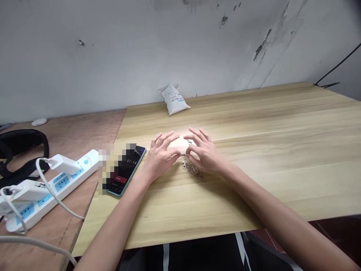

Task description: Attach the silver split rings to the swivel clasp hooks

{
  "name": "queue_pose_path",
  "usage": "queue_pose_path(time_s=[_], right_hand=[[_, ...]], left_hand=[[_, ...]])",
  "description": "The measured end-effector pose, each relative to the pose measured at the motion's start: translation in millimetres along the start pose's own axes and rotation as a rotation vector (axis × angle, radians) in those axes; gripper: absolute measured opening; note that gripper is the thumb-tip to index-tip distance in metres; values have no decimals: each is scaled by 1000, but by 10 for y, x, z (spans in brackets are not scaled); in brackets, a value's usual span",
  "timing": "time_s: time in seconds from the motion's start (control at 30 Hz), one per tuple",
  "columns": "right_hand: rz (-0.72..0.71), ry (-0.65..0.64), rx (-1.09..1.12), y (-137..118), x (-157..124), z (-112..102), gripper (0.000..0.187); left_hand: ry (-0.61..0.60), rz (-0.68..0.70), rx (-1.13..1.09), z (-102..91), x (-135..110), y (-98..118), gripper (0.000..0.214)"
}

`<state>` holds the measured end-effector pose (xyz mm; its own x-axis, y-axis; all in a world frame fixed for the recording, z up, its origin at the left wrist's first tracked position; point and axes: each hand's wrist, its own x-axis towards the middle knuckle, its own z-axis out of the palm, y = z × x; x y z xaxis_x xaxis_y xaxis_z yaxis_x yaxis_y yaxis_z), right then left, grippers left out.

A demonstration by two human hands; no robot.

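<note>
Near the middle of the table, my left hand (161,154) and my right hand (205,153) face each other, each with thumb and forefinger pinched. A short metal chain (183,154) spans the small gap between the two pinches. Just under it lies a silver clasp (184,163) on the wood. Beside and partly beneath my right hand is a small pile of metal clasps and rings (196,171). Another small clasp (189,142) shows by my right fingertips. My other fingers are raised and spread. My fingers hide the chain's ends.
A phone (126,171) lies left of my left hand, partly pixelated. Further left, a white power strip (60,184) carries plugged-in chargers and cables. A white plastic packet (175,99) rests at the back by the wall. A black strap (25,133) lies at the far left.
</note>
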<state>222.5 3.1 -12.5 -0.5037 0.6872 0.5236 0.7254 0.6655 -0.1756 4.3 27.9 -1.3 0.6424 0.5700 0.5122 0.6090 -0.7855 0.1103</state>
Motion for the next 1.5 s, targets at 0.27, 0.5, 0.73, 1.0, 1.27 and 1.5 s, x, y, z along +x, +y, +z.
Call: queue_pose_path(time_s=[0.27,0.5,0.73,1.0,1.27,1.5], right_hand=[[109,2,189,65,11,-51,8],[71,-3,82,45,-8,-19,8],[53,-27,91,-4,4,18,7],[77,-51,181,14,-2,17,9],[150,-133,321,42,0,-50,12],[161,-110,304,59,5,-49,15]], left_hand=[[88,-150,-183,-101,20,-8,7],[-62,-39,-14,-4,-22,-54,9],[-39,92,119,-54,3,-1,9],[-58,127,140,-62,-2,-19,14],[70,127,86,-171,37,27,10],[52,-21,-84,-197,27,-50,6]])
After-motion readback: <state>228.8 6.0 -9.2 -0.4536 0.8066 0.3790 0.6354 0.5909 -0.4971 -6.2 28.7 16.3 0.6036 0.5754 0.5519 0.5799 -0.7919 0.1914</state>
